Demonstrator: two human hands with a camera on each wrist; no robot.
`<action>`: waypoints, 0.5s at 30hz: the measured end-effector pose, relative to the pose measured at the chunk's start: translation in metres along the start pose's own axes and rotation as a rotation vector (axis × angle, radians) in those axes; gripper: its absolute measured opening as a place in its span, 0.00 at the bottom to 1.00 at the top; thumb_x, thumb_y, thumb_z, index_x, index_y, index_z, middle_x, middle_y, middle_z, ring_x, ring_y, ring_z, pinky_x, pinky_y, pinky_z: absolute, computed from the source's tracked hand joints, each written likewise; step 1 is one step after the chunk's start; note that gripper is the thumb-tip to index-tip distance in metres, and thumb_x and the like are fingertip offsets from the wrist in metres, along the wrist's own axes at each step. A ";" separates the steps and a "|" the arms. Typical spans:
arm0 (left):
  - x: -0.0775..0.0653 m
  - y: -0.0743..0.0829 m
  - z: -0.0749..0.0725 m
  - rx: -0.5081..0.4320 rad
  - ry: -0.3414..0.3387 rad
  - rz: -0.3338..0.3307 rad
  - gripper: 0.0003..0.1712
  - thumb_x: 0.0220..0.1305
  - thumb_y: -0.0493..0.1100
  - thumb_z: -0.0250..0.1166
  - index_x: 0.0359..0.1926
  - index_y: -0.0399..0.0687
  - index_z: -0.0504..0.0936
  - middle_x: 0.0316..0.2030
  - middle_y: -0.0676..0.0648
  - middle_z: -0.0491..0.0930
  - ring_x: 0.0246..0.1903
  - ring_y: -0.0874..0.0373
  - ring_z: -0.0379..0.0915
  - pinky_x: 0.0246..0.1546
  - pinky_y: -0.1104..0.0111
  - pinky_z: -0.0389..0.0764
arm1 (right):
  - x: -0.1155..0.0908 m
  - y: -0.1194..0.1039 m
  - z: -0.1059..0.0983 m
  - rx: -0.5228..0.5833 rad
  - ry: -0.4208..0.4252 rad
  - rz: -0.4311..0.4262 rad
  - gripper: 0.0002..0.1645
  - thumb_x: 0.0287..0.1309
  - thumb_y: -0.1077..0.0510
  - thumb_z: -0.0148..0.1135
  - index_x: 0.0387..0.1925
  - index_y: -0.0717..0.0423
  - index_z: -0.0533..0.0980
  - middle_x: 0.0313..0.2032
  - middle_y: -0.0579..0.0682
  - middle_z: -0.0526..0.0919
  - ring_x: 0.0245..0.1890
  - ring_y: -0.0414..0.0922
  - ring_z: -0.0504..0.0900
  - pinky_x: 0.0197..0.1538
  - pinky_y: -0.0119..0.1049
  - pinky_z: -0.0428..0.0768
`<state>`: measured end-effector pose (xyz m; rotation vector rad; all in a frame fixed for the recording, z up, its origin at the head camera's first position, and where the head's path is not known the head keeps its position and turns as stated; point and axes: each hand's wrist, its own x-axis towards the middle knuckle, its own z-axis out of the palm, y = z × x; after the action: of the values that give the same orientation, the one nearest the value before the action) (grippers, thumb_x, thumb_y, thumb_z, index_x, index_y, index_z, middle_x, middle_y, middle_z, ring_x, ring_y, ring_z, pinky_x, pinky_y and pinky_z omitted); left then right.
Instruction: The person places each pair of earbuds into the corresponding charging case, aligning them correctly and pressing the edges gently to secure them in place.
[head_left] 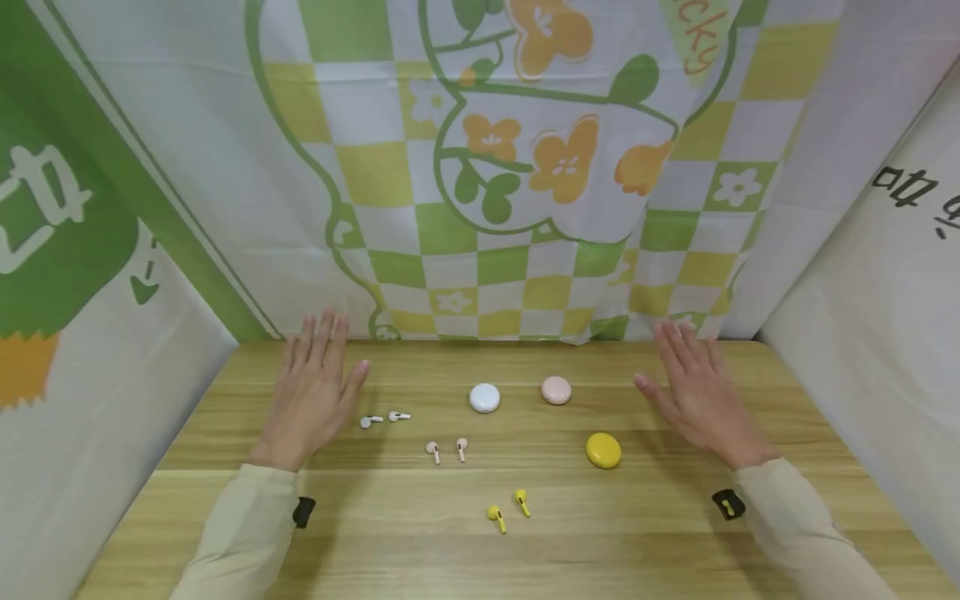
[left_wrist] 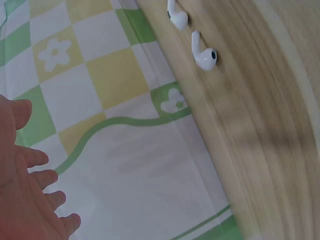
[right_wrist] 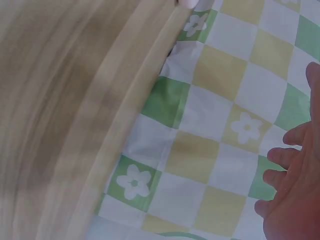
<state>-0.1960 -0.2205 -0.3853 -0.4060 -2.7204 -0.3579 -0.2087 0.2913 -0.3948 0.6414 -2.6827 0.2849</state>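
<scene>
Head cam looked fwd & down from above, farthest back, over table (head_left: 405, 546) & checked cloth (head_left: 543, 287). L wrist cam, close by L hand (left_wrist: 22, 187), shared white earbuds (left_wrist: 204, 60) w/ head view. R wrist cam, near R hand (right_wrist: 295, 187), faced cloth, seen in all 3.

Wood table (head_left: 397, 558) below L hand (head_left: 311, 400) & R hand (head_left: 697, 400). Beyond both, checked cloth (head_left: 525, 187), grn/yel/wht w/ orange flowers (head_left: 562, 160). Left of L hand: grn/wht cloth (head_left: 82, 250) w/ orange patch (head_left: 28, 367). Right of R hand: wht cloth (head_left: 885, 333), dk lettering (head_left: 907, 187).
</scene>
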 end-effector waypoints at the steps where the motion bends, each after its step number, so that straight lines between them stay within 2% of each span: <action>1: 0.000 0.001 0.001 -0.003 -0.006 0.002 0.40 0.82 0.56 0.41 0.78 0.32 0.44 0.79 0.35 0.35 0.77 0.39 0.25 0.74 0.45 0.31 | -0.001 0.000 0.001 0.004 -0.003 -0.004 0.47 0.77 0.40 0.47 0.79 0.65 0.45 0.78 0.65 0.45 0.78 0.61 0.40 0.76 0.57 0.32; 7: -0.003 0.007 0.014 -0.035 -0.014 0.029 0.41 0.82 0.56 0.42 0.78 0.31 0.45 0.79 0.34 0.37 0.77 0.37 0.29 0.74 0.42 0.39 | -0.009 0.000 0.013 0.052 -0.032 -0.017 0.46 0.76 0.42 0.51 0.78 0.68 0.48 0.77 0.67 0.50 0.76 0.65 0.47 0.76 0.57 0.38; 11: -0.003 0.011 0.019 -0.054 -0.018 0.038 0.40 0.82 0.56 0.44 0.78 0.30 0.47 0.78 0.33 0.39 0.77 0.36 0.32 0.74 0.43 0.40 | -0.013 -0.003 0.019 0.108 -0.058 -0.014 0.45 0.76 0.44 0.53 0.76 0.71 0.52 0.76 0.68 0.52 0.75 0.66 0.51 0.76 0.57 0.41; 15: -0.004 0.014 0.022 -0.063 -0.036 0.045 0.40 0.81 0.55 0.45 0.77 0.29 0.47 0.78 0.31 0.43 0.77 0.34 0.36 0.74 0.44 0.41 | -0.018 -0.005 0.024 0.172 -0.107 0.012 0.44 0.75 0.45 0.54 0.76 0.70 0.52 0.76 0.67 0.53 0.74 0.66 0.52 0.76 0.58 0.45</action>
<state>-0.1951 -0.2020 -0.4039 -0.4945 -2.7359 -0.4291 -0.1984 0.2878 -0.4234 0.7096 -2.7856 0.5026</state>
